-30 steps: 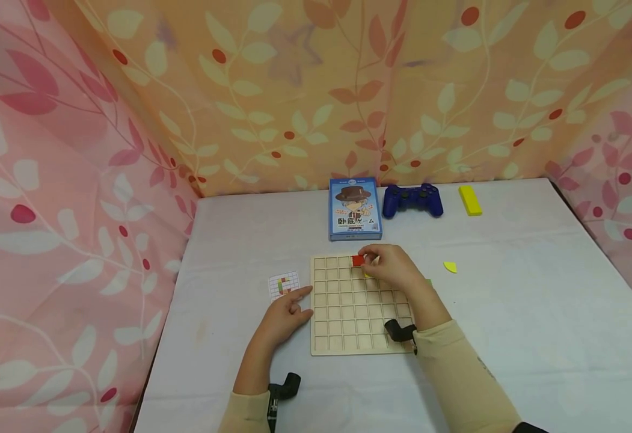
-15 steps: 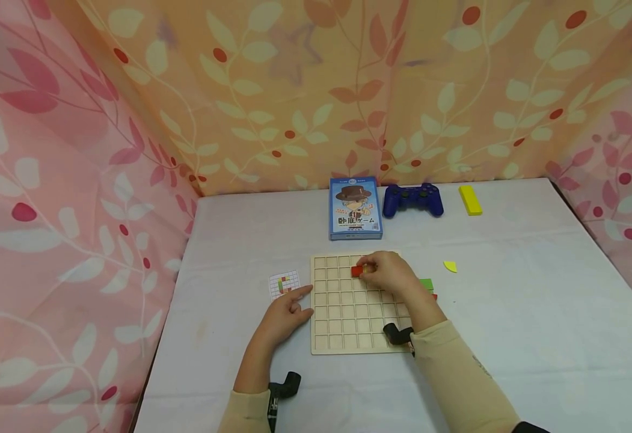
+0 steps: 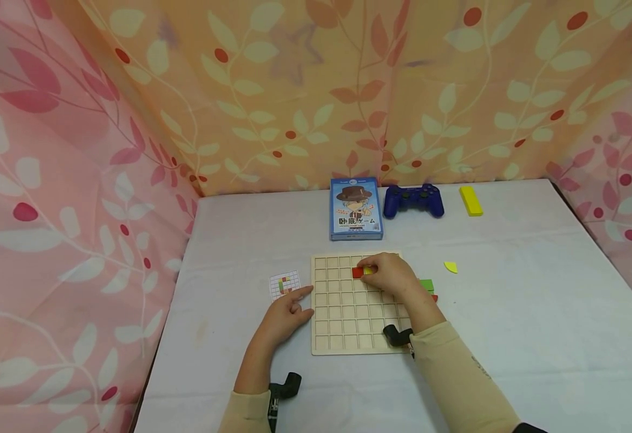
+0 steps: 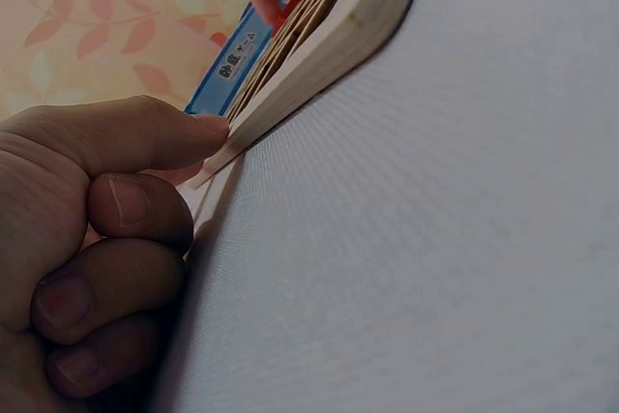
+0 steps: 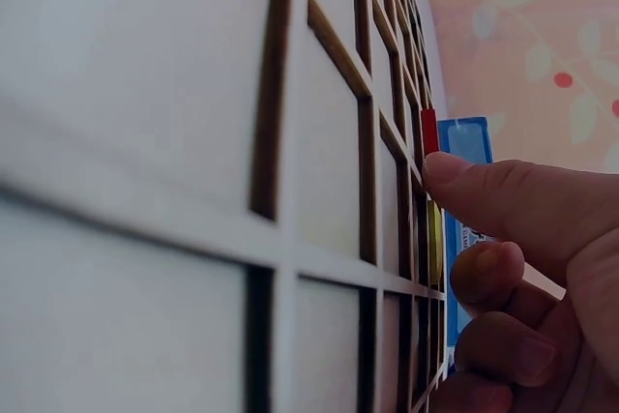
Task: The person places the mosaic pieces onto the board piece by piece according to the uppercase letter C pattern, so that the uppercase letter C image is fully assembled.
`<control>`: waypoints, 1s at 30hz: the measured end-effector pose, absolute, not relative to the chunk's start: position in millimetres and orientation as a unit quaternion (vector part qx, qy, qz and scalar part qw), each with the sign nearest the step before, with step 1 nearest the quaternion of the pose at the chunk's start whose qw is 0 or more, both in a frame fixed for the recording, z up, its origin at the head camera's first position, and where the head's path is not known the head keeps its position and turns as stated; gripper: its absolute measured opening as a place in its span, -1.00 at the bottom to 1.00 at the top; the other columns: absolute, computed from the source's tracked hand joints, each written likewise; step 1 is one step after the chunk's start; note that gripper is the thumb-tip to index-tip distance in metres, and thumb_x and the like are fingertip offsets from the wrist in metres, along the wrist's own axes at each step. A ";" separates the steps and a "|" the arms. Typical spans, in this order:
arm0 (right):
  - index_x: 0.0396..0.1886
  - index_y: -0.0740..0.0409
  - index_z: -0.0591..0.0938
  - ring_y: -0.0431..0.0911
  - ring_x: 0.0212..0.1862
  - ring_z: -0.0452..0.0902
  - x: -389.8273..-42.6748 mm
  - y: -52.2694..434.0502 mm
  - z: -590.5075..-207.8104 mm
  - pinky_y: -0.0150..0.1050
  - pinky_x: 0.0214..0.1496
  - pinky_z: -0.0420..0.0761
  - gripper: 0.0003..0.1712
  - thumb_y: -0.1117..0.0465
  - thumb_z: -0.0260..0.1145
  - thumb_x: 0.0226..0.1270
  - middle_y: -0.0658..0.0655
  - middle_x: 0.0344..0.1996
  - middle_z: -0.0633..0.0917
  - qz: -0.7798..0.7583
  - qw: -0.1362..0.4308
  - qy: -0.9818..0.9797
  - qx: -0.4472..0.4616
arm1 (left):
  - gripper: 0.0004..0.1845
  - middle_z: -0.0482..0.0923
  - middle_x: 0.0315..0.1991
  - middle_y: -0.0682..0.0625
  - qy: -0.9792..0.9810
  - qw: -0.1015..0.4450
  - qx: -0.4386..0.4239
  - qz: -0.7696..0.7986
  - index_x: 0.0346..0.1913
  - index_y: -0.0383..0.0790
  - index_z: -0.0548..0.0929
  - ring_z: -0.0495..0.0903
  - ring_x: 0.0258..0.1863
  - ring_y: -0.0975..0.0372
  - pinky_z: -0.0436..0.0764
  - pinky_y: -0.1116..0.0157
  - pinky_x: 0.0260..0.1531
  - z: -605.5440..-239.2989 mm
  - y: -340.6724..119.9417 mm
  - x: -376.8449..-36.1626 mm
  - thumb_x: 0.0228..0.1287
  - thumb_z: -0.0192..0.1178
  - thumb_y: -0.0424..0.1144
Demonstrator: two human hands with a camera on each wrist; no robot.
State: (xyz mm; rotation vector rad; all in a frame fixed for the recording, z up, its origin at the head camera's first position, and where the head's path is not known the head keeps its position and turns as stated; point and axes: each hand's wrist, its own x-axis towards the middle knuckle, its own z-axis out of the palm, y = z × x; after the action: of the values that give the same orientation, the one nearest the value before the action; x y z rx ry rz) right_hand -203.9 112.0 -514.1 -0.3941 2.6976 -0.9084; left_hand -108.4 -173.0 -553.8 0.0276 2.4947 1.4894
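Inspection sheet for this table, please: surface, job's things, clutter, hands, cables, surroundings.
Surface: white cloth table cover, lightly creased.
Job's things: square pale wooden grid board; small red square tile and small yellow tile side by side on it; white gridded card to its left; green tile and another red piece to its right, both partly hidden; yellow fan-shaped piece farther right.
Clutter: blue rectangular printed box, dark-blue game controller, yellow rectangular block, beyond the board.
Hands: left hand touches the board's left edge; right hand has its fingertips at the tiles on the board; pinch unclear.
Cables: nothing seen.
Surroundings: orange leaf-print cloth behind, pink leaf-print cloth at the sides.
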 end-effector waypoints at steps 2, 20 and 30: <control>0.07 -0.04 0.79 0.02 -0.17 0.51 -204.0 112.1 -514.2 0.02 0.03 0.51 -0.63 0.12 0.50 0.25 0.12 -0.05 0.73 -0.311 0.134 0.931 -0.133 | -0.43 0.29 -0.75 0.12 0.852 0.118 0.009 0.510 0.38 -0.04 0.59 0.22 -0.75 0.29 0.24 0.34 -0.67 -554.1 -172.9 -108.6 0.31 0.41 -0.23; 0.08 -0.03 0.79 -0.03 -0.20 0.51 -202.9 112.3 -511.2 -0.05 -0.06 0.49 -0.62 0.08 0.52 0.27 0.05 -0.26 0.69 -0.347 0.131 0.922 -0.113 | -0.44 0.30 -0.75 0.12 0.851 0.114 0.011 0.512 0.37 -0.04 0.60 0.24 -0.76 0.31 0.23 0.35 -0.68 -554.0 -172.7 -107.6 0.31 0.41 -0.22; 0.16 0.11 0.73 -0.07 -0.46 0.32 -203.1 130.5 -489.9 -0.13 -0.33 0.33 -0.58 0.10 0.47 0.35 0.03 -0.53 0.45 -0.395 0.100 0.906 -0.113 | -0.43 0.32 -0.74 0.11 0.851 0.121 0.003 0.511 0.38 -0.04 0.59 0.25 -0.75 0.29 0.24 0.35 -0.68 -552.0 -172.3 -107.4 0.31 0.41 -0.22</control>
State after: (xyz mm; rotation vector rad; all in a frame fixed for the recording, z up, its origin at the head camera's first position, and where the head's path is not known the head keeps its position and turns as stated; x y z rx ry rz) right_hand -203.1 130.5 -489.9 -0.3330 2.6783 -1.1669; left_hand -107.4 -172.3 -552.0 0.0076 2.4857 1.4922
